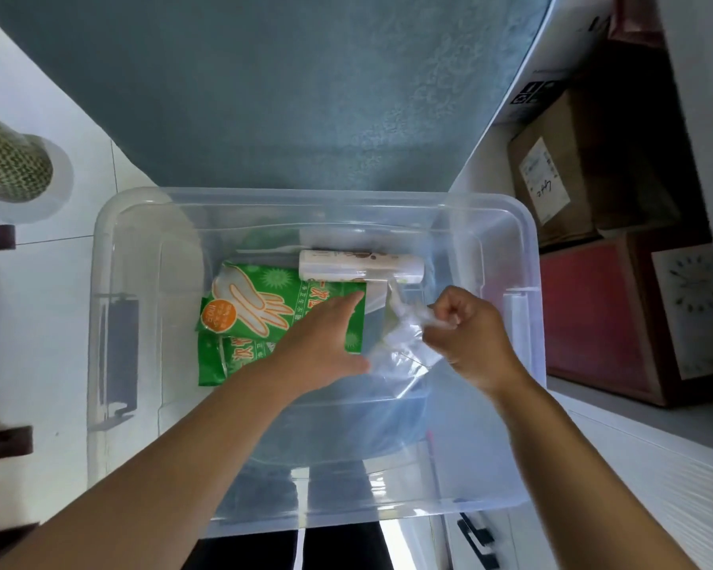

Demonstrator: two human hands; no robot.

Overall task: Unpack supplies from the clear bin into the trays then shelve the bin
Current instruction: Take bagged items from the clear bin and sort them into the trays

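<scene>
The clear bin (112,248) sits below me, open at the top. Inside lie two green glove packets (256,298), one on top of the other, and a white roll of bags (361,265) along the far wall. My left hand (326,343) reaches into the bin with straight fingers resting flat on the upper green packet. To its right, my right hand (470,335) grips a crumpled clear plastic bag (404,339) that trails from the roll.
A blue-grey surface (285,96) lies beyond the bin. White floor tiles (50,281) are on the left with a knitted green object (9,162). Cardboard boxes (560,174) and a red box (593,314) stand on the right beside a white ledge (655,466).
</scene>
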